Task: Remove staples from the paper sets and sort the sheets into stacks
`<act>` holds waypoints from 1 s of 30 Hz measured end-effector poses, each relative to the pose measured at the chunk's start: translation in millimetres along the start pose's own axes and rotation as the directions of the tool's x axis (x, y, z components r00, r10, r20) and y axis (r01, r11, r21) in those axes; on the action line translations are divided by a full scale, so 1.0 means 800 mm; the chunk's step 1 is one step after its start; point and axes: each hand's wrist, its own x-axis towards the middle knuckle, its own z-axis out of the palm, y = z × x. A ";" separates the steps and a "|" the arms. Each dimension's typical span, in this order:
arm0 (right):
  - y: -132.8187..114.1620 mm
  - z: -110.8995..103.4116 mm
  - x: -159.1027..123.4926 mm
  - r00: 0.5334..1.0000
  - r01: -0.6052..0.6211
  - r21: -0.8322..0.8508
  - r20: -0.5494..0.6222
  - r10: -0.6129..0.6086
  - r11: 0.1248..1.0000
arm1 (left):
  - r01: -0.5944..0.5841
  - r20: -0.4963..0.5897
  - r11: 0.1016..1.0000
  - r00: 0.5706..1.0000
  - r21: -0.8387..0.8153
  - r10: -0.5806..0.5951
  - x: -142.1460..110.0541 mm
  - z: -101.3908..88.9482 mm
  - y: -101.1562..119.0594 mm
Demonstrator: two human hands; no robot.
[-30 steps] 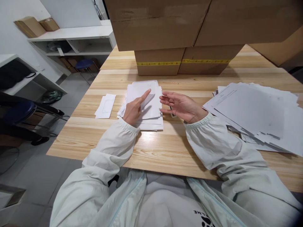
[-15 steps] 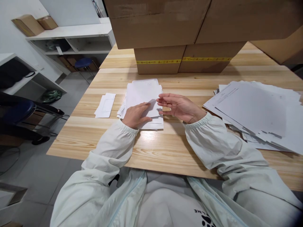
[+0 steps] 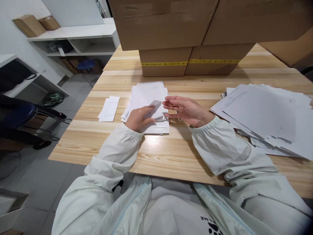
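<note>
A stack of white paper sheets (image 3: 144, 93) lies in the middle of the table. My left hand (image 3: 139, 118) is at its near left part, with fingers and thumb around a small folded paper (image 3: 156, 111) that rests at a slant on top. To the right of the stack, my right hand (image 3: 187, 110) hovers with its fingers extended and spaced apart. Its fingertips come close to the folded paper's right edge, and the palm is bare. A small pile of folded papers (image 3: 109, 109) lies left of the stack.
A large, uneven pile of sheets (image 3: 266, 111) covers the right of the table (image 3: 156, 156). Cardboard boxes (image 3: 163, 62) are stacked at the back, the upper ones overhanging. Beyond the left edge are shelves (image 3: 73, 34), blue stools (image 3: 86, 64) and part of a seated person's legs (image 3: 29, 138).
The folded paper under my left hand has lifted and tilted, showing more of its face. My left fingers have drawn back slightly to the left. My right hand is almost unmoved.
</note>
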 end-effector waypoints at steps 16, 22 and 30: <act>0.000 0.000 0.002 0.998 0.043 -0.017 -0.038 -0.043 0.999 | 0.089 -0.094 0.987 0.990 -0.133 -0.102 -0.001 -0.001 0.008; 0.001 -0.002 0.003 0.998 0.038 -0.021 -0.042 -0.039 0.999 | 0.137 -0.166 0.973 0.971 -0.188 -0.169 0.002 0.001 0.007; 0.021 0.007 0.010 0.999 0.048 -0.132 -0.014 -0.050 0.990 | 0.155 -0.175 0.966 0.965 -0.206 -0.193 0.002 0.004 0.006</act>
